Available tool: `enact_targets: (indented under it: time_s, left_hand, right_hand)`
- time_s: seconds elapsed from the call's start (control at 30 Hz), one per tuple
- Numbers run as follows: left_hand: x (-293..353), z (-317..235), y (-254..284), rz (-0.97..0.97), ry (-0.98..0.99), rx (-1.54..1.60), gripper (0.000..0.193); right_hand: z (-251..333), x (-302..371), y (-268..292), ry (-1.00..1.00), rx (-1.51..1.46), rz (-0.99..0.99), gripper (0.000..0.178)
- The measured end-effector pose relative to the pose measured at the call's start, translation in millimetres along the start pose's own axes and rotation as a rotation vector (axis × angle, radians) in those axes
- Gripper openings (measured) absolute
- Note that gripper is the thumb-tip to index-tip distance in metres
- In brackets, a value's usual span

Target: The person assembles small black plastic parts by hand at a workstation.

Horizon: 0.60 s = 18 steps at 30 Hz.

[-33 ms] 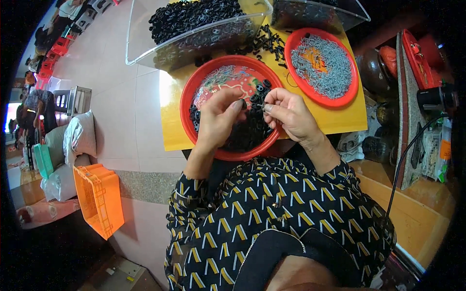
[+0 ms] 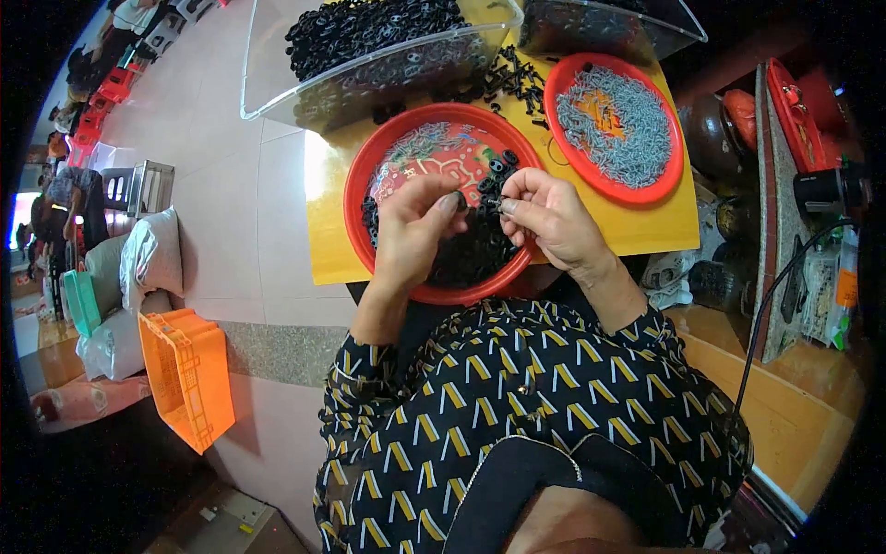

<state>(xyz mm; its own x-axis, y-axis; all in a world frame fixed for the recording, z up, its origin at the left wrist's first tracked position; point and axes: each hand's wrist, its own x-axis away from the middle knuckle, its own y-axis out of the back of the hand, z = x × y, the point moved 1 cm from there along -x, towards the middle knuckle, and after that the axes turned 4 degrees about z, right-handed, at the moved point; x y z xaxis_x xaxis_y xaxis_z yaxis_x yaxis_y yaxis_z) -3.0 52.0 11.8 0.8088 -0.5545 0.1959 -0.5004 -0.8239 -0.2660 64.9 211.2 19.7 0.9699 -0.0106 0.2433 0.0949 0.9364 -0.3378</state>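
Observation:
A red round tray (image 2: 369,175) lies in front of me on a yellow table top (image 2: 646,235), with a heap of small black parts (image 2: 471,254) in it. Both hands hover over the tray, fingertips meeting. My left hand (image 2: 415,235) and my right hand (image 2: 549,222) pinch a small black part (image 2: 487,201) between them. A second red tray (image 2: 669,175) to the right holds several small grey metal pieces (image 2: 614,120).
Two clear plastic bins stand at the table's far side: one (image 2: 369,74) full of black parts, another (image 2: 614,28) to the right. Loose black parts (image 2: 512,78) lie between. An orange crate (image 2: 185,374) and white sacks (image 2: 148,263) are on the floor left. A black cable (image 2: 771,295) hangs right.

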Motion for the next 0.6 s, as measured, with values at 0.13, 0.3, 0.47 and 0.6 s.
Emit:
enact_targets:
  time_s: [0.13,0.3,0.47,0.6]
  left_hand:
    - [17.2,5.8,11.8,0.046,0.045,0.232,0.021]
    - [27.8,9.4,16.2,0.055,-0.020,0.342,0.024]
    - [30.1,12.6,17.3,0.093,-0.043,0.363,0.025]
    - [31.2,8.7,12.6,0.114,-0.047,0.352,0.025]
  right_hand:
    - [2.8,0.4,-17.7,-0.029,0.139,0.019,0.006]
    - [9.0,-0.1,-33.3,-0.037,0.221,0.005,0.005]
    - [8.6,-0.2,-36.3,-0.017,0.253,0.028,0.005]
    - [7.2,0.8,-33.7,-0.023,0.253,0.041,0.006]
